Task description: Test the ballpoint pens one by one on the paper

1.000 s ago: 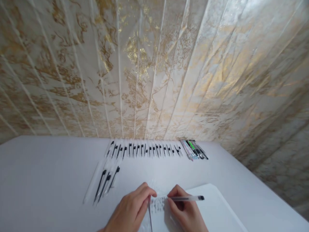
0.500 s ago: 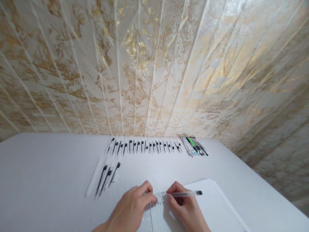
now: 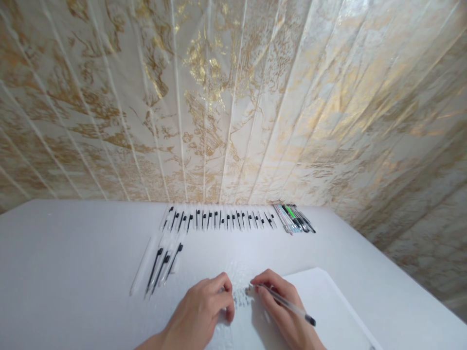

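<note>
A clear-barrelled pen [image 3: 288, 304] with a black end is gripped in my right hand [image 3: 282, 306]. Its writing tip sits near the fingertips, by small dark handwriting [image 3: 241, 296] on the white paper [image 3: 310, 291]. My left hand [image 3: 202, 308] rests at the left edge of this paper, thumb and fingers curled down onto it. What lies under the left fingers is partly hidden. Ahead of my left hand lie several black pen refills with caps [image 3: 164, 265], beside a clear empty-looking pen tube [image 3: 140, 270].
Along the table's back edge runs a row of several clear pen barrels with black refills and caps [image 3: 219, 221]. At its right end lies a bunch of mixed pens [image 3: 294, 218], one bright green. A gold-patterned white curtain [image 3: 204, 121] rises behind the white table [image 3: 73, 262].
My right hand has shifted slightly, and the pen has tilted so its black end points lower and nearer to me. My left hand stays almost in place.
</note>
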The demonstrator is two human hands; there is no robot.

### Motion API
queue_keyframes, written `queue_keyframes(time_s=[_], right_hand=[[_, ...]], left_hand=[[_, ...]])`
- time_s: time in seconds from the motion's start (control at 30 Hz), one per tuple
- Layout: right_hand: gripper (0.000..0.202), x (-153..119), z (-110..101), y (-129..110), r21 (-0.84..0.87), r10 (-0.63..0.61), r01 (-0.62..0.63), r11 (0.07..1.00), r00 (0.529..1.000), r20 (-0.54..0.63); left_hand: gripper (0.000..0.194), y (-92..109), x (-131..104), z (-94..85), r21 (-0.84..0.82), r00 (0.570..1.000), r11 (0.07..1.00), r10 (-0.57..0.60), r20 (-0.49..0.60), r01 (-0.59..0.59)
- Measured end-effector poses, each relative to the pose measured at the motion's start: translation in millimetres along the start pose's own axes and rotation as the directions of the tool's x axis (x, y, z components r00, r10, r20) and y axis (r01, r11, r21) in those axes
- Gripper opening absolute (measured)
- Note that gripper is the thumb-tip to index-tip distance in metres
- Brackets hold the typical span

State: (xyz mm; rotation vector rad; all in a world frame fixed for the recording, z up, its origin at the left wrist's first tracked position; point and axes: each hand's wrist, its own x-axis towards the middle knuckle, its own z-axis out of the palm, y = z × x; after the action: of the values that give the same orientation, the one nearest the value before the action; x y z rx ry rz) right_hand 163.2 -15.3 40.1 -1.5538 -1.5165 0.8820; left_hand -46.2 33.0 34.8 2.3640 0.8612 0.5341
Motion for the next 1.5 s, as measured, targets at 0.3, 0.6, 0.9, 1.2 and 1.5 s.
queue_keyframes(time_s=[0.3, 0.6, 0.9, 1.2, 1.5], right_hand=[[0.015, 0, 6, -4, 0.084, 0.067, -0.063, 0.994, 0.997, -0.044], [0.024, -3, 18, 5, 0.086, 0.043, -0.032, 0.996, 0.991, -0.13], [0.023, -3, 18, 4, 0.05, 0.02, -0.015, 0.999, 0.993, -0.118], [0.031, -4, 8, -5, 0.006, -0.006, 0.007, 1.0, 0.997, -0.072], [0.017, -2, 2, -3, 0.001, -0.003, 0.003, 1.0, 1.0, -0.023]], left_hand=[[0.045, -5, -5, 4.4, 0.048, 0.999, 0.999, -0.013, -0.044, 0.015], [0.049, -4, -1, 5.1, 0.02, 0.997, 0.998, 0.052, -0.05, -0.051], [0.05, -2, -2, 1.9, 0.025, 0.999, 0.999, 0.035, -0.021, -0.034], [0.049, -2, -1, 1.6, 0.015, 1.0, 1.0, 0.022, -0.022, -0.022], [0.039, -1, 0, 2.1, -0.008, 1.0, 1.0, 0.0, -0.023, 0.0]])
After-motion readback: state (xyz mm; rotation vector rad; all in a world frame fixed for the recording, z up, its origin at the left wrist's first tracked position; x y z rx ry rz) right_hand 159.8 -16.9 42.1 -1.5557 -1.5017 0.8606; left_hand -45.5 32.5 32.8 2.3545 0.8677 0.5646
